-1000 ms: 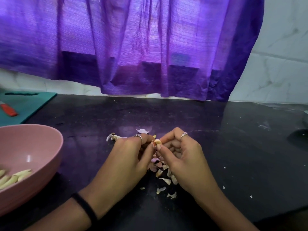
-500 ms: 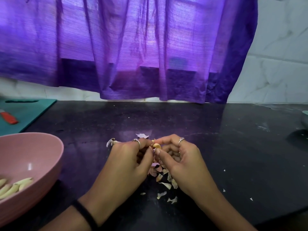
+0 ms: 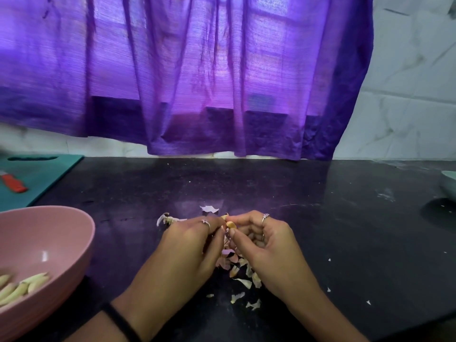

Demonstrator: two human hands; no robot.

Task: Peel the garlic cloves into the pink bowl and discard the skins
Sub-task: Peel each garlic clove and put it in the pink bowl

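Fingertips of both hands, left and right, pinch one clove above skins on dark counter; pink bowl with peeled cloves near left, teal board beyond, curtain behind.

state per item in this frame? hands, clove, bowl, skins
Left hand: fingers pinch the small garlic clove.
Right hand: fingers pinch the same clove.
Round pink plastic bowl: upright, holds peeled cloves.
Papery garlic skins: loose on the black counter.
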